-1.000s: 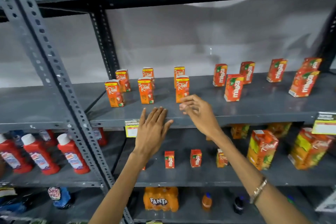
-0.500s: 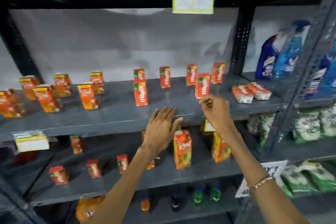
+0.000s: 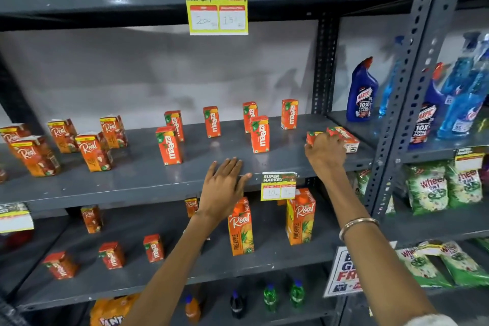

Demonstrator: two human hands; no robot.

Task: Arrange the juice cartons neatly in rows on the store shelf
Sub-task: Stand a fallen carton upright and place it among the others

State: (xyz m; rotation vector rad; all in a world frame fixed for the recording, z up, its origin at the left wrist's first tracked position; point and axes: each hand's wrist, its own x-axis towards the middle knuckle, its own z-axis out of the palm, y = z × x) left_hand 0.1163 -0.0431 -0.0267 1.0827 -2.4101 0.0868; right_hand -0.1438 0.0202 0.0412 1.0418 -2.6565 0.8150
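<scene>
Several small orange Maaza juice cartons (image 3: 260, 134) stand spread over the grey middle shelf (image 3: 148, 174), and several Real cartons (image 3: 94, 151) stand at its left end. At the shelf's right end two cartons lie flat side by side. My right hand (image 3: 324, 151) closes over the left lying carton (image 3: 312, 136); the other lying carton (image 3: 344, 137) rests just right of it. My left hand (image 3: 223, 185) lies flat, fingers spread, on the shelf's front edge and holds nothing.
A price tag (image 3: 278, 186) hangs on the shelf edge between my hands. Below stand tall Real pineapple cartons (image 3: 240, 227) and small cartons. Blue cleaner bottles (image 3: 362, 91) and green detergent bags (image 3: 428, 188) fill the right bay behind a perforated upright (image 3: 402, 92).
The view swung right along the shelf. My right hand reached right and forward onto the left lying carton at the shelf's end. My left hand stayed flat on the front edge.
</scene>
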